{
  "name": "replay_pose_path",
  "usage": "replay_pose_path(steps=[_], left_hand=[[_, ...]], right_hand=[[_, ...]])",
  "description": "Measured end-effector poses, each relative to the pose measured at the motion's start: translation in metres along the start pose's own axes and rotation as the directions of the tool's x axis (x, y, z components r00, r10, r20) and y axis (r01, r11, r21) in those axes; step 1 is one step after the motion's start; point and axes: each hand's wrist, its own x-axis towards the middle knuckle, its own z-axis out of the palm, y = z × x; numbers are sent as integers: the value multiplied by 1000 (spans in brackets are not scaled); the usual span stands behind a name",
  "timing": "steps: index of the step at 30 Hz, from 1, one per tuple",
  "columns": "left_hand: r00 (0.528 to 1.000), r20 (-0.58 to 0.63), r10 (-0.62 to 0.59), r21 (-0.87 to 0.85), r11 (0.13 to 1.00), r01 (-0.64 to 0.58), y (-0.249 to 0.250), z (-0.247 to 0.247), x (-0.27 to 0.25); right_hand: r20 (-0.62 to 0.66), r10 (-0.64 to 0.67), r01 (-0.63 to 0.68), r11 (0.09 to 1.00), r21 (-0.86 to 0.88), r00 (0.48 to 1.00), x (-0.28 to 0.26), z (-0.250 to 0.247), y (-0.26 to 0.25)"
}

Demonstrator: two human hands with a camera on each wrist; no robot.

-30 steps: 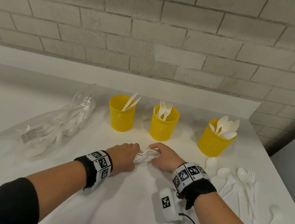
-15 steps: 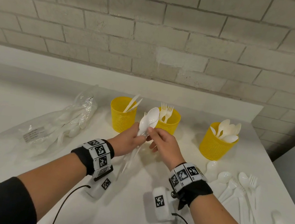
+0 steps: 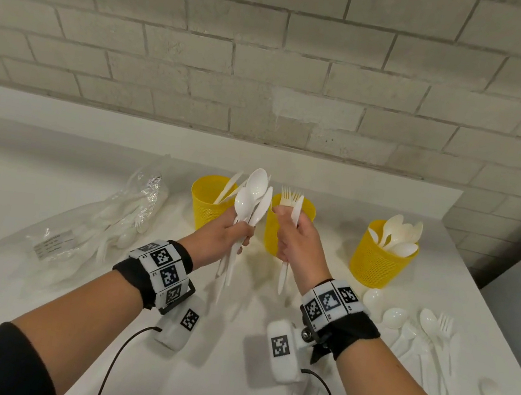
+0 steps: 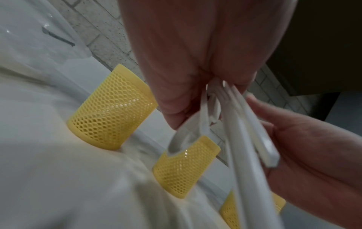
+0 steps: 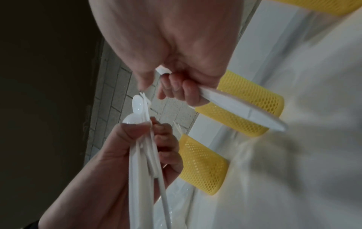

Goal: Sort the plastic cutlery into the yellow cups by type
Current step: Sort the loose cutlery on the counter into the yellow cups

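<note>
A: What do the hands hold?
B: The left hand (image 3: 225, 232) grips a bunch of white plastic spoons and knives (image 3: 251, 202), fingers curled round the handles. The right hand (image 3: 296, 239) pinches one white plastic knife (image 3: 294, 222), blade up.
A: Where are the three yellow mesh cups (image 3: 377, 264)?
B: On the white table (image 3: 225, 393), at twelve to two o'clock of the hands.
A: Any writing?
B: A label on the clear plastic bag (image 3: 55, 242) at nine o'clock, too small to read.

White desk (image 3: 35, 316) carries three yellow mesh cups (image 3: 380, 264) in a row, a clear bag of cutlery (image 3: 80, 232) at left, loose spoons and forks (image 3: 427, 334) at right.
</note>
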Motion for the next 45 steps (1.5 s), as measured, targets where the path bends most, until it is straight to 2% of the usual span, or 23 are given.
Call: replay_pose_path(steps=[2, 4, 7, 10, 15, 18, 21, 24, 26, 29, 31, 34, 37, 39, 41, 45], left_hand=[[999, 38, 35, 32, 999, -36, 1, 3, -2], [998, 28, 56, 25, 998, -57, 1, 6, -2], [991, -134, 24, 13, 1000, -22, 2, -1, 3], [960, -272, 67, 61, 997, -52, 5, -20, 9], [918, -388, 84, 6, 996, -89, 14, -55, 11], [922, -380, 68, -7, 997, -77, 14, -66, 11], [927, -371, 52, 29, 999, -44, 13, -69, 13], [941, -338, 23, -37, 999, -38, 13, -68, 15], [945, -327, 8, -89, 995, -39, 15, -65, 16], [940, -342, 1, -91, 995, -34, 16, -63, 17], [931, -364, 11, -38, 999, -27, 16, -61, 19], [926, -375, 38, 86, 996, -6, 15, -55, 21], [930, -359, 82, 210, 978, -5, 17, -43, 23], [936, -334, 111, 255, 967, -24, 18, -35, 22], [937, -326, 128, 247, 968, -47, 19, -28, 22], [949, -292, 118, 108, 990, -90, 19, -20, 21]], right_hand=[[45, 9, -9, 1000, -10, 999, 1, 7, 0], [71, 3, -2, 1000, -6, 997, 3, 14, -2], [9, -7, 7, 999, -32, 1000, 14, 21, -10], [-72, -79, 78, 997, -19, 994, 36, 25, -28], [-136, -206, 228, 958, 174, 969, 76, 45, -62], [-184, -263, 304, 920, 249, 947, 95, 64, -75], [-177, -263, 305, 909, 286, 948, 108, 87, -74], [-101, -195, 215, 945, 247, 976, 113, 105, -57], [-23, -129, 131, 981, 143, 991, 112, 108, -44], [32, -109, 109, 994, 29, 993, 108, 101, -37], [9, -174, 174, 984, -26, 985, 101, 93, -42], [11, -259, 259, 965, 28, 966, 81, 81, -51], [92, -229, 226, 973, 42, 969, 64, 72, -49], [100, -220, 219, 976, 15, 970, 57, 66, -45], [68, -189, 185, 981, 56, 980, 52, 59, -44], [36, -95, 87, 982, 165, 995, 48, 47, -45]])
